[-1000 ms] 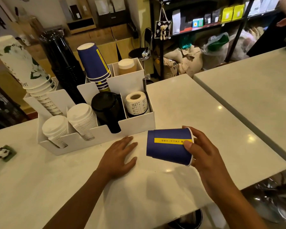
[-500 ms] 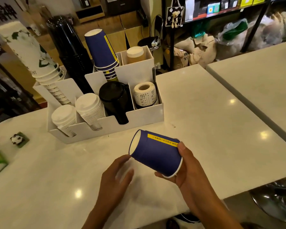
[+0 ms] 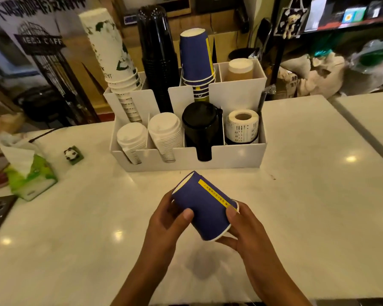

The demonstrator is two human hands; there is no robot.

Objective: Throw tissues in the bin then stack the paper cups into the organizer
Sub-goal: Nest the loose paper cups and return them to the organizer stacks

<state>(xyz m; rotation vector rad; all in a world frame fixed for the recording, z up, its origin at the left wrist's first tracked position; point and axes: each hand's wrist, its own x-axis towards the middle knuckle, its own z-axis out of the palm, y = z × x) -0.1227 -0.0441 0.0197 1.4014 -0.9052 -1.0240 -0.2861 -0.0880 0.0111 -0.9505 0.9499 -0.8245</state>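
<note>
A blue paper cup with a yellow stripe is held tilted above the counter, its mouth toward the lower right. My left hand grips its left side and my right hand grips its rim end. Behind it stands the white organizer. In a back compartment of the organizer a stack of upside-down blue cups rises. Stacks of white patterned cups and black cups stand to its left.
White lids, black lids and a label roll fill the organizer's front slots. A green tissue pack and a small panda figure lie at the left. A second counter adjoins on the right.
My left hand has lifted off the counter and taken hold of the cup. The cup has been turned and brought closer to me, with both hands on it.
</note>
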